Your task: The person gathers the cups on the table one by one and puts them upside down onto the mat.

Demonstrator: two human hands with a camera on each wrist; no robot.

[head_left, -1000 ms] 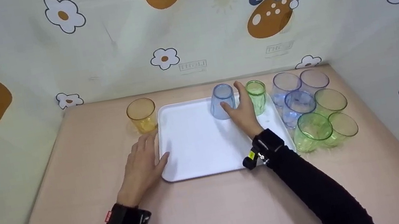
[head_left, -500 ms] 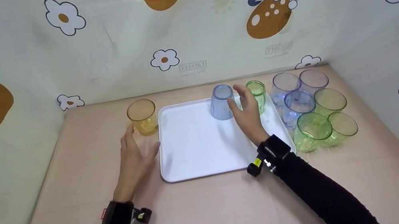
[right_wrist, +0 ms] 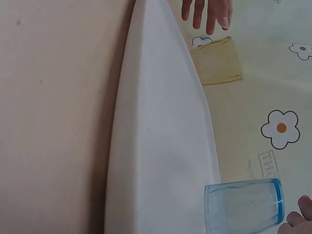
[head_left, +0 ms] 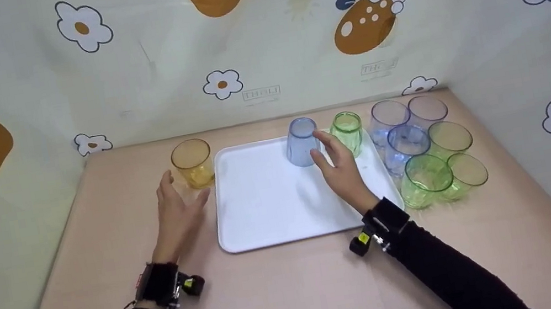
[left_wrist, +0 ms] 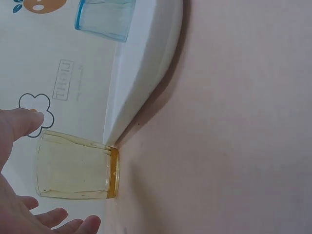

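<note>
A yellow glass (head_left: 193,162) stands rim up on the table, just left of the white tray (head_left: 266,200). My left hand (head_left: 174,219) is in front of it, thumb and fingers spread apart; the left wrist view shows them around the yellow glass (left_wrist: 73,168) without a grip. On the tray's back part, a blue glass (head_left: 299,145) and a green glass (head_left: 348,128) stand upside down. Beside the blue one, my right hand (head_left: 343,174) has its fingers loosely bent and holds nothing. The right wrist view has its fingertips near the blue glass's (right_wrist: 241,207) base.
Right of the tray, several upright glasses crowd together: purple-blue ones such as the blue glass (head_left: 406,146) at the back, green ones such as the green glass (head_left: 427,176) in front. A patterned cloth wall (head_left: 153,57) closes off the table's (head_left: 277,299) back and sides.
My left hand has moved from the tray's left edge up and left to the yellow glass, its thumb spreading. My right hand has drawn back a little from the blue glass, which stays put.
</note>
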